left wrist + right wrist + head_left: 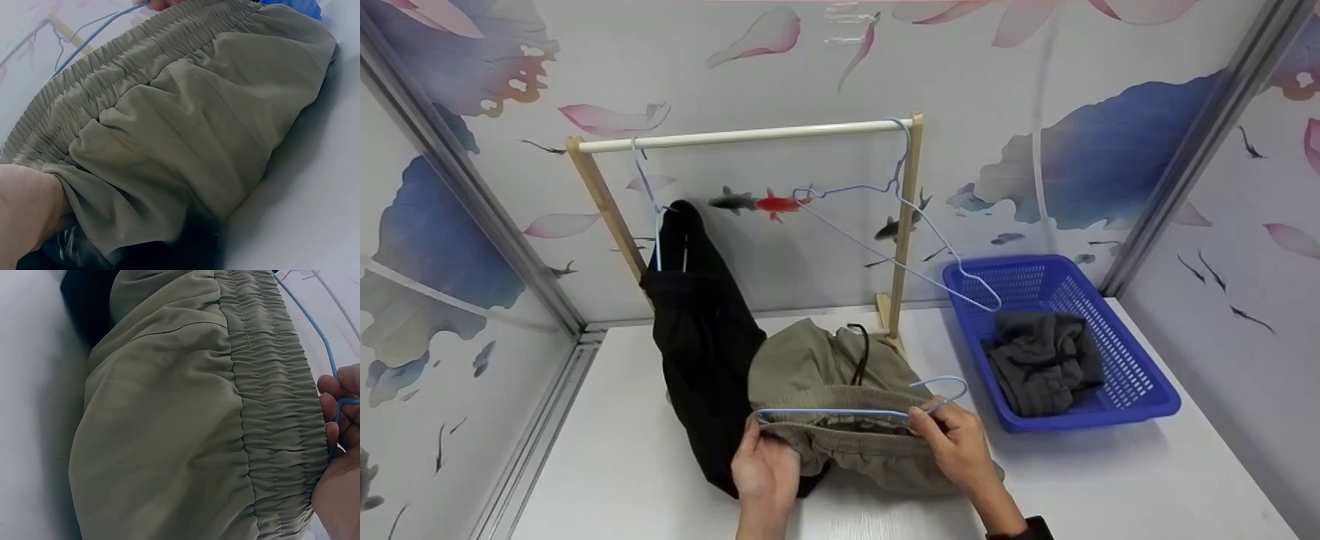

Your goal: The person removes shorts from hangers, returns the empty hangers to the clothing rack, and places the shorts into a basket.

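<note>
Olive-grey pants (802,360) with a gathered elastic waistband and a black drawcord lie over the front of the table. A light blue wire hanger (840,412) runs across the waistband opening, its hook pointing right. My right hand (960,446) grips the hanger just below its hook, by the right side of the waistband. At the other end, my left hand (766,469) pinches the left edge of the waistband beside the hanger's tip, palm turned up. In the left wrist view the pants' cloth (185,124) hides most of that hand's fingers.
A wooden rack with a white bar (757,134) stands behind. Black pants (697,337) hang at its left on a blue hanger; another blue hanger (862,187) hangs bare at its right. The blue basket (1166,401) at right holds dark grey folded clothing (1046,364). Printed panels enclose the table.
</note>
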The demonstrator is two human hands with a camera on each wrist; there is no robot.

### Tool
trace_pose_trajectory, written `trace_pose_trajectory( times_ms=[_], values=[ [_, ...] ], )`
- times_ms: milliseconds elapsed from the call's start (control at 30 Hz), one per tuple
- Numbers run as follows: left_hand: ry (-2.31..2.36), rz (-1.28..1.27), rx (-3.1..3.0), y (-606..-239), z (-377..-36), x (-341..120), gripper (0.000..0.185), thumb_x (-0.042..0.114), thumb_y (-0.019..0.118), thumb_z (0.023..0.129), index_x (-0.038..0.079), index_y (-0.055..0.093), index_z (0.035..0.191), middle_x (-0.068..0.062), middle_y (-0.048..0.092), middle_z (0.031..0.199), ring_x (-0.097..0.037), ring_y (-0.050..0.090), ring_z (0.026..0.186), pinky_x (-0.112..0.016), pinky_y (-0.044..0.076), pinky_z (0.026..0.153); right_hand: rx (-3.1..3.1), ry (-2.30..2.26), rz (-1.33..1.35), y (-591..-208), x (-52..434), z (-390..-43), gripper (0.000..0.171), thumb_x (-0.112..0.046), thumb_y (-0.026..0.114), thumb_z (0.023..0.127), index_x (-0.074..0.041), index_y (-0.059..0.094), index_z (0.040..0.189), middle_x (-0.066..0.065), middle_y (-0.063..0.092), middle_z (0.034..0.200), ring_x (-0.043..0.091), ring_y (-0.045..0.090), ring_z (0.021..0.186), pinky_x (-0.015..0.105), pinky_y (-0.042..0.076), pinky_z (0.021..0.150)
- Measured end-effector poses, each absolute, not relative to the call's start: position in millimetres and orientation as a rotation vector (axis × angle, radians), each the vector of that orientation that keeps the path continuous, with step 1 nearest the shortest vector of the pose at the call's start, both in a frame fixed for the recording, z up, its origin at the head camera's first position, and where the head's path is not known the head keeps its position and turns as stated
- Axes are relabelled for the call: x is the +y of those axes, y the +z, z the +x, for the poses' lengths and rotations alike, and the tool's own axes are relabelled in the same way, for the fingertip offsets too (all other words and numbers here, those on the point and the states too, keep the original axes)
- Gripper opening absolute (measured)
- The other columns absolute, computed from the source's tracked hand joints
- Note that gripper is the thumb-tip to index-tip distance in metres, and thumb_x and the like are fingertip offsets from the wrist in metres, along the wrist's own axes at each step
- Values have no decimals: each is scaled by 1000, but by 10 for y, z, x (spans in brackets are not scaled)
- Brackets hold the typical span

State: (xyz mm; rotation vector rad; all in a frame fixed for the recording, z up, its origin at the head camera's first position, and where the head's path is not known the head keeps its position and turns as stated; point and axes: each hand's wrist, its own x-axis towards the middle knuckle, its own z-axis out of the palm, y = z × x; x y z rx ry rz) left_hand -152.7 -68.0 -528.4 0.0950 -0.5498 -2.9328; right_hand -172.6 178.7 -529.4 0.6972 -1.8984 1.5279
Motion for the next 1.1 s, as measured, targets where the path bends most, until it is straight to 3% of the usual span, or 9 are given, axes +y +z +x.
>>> trace_pose_trajectory(
  times_ms=[233, 400, 567, 933, 1033, 1100],
  values=[
    [-2931, 107, -525, -5303, -1523, -665, 47, 15, 3, 110, 4, 3, 156, -12, -14, 169, -23, -17, 157, -37, -8, 127, -1904, 1537, 695, -5294, 1788, -1729, 28, 21, 68, 85, -5, 70, 76, 9, 63, 69, 1, 53, 65, 17, 45, 53],
    [-2958, 100, -544, -5339, -1535, -684, 57, 16, 2, 109, 4, -22, 160, -11, -27, 169, -24, -24, 155, -37, -12, 126, -1907, 1528, 697, -5299, 1787, -1730, 28, 21, 69, 84, -6, 69, 74, 8, 61, 67, 2, 52, 63, 18, 44, 51],
    [-2990, 123, -528, -5347, -1557, -700, 59, 17, 2, 110, 9, -29, 159, -8, -32, 167, -23, -29, 153, -37, -13, 125, -1930, 1535, 699, -5298, 1786, -1720, 29, 19, 69, 85, -7, 66, 73, 6, 58, 67, 5, 50, 60, 19, 42, 51],
    [-2995, 105, -673, -5328, -1540, -711, 57, 11, 2, 109, 3, -28, 158, -13, -29, 167, -27, -27, 154, -41, -10, 127, -1924, 1516, 693, -5298, 1786, -1725, 29, 21, 68, 85, -6, 67, 73, 7, 60, 67, 4, 52, 61, 19, 43, 51],
    [-2935, 113, -804, -5330, -1538, -698, 57, 3, 4, 106, -3, -19, 158, -19, -21, 167, -31, -21, 155, -44, -9, 127, -1916, 1506, 690, -5292, 1795, -1734, 29, 22, 68, 84, -5, 69, 74, 8, 63, 68, 4, 54, 62, 18, 44, 53],
    [-2891, 136, -857, -5330, -1546, -684, 55, 1, 8, 105, -6, -4, 158, -21, -12, 166, -32, -13, 155, -44, -5, 128, -1914, 1494, 683, -5287, 1801, -1738, 29, 22, 68, 84, -5, 70, 75, 8, 64, 69, 4, 54, 62, 18, 44, 53]
  ],
)
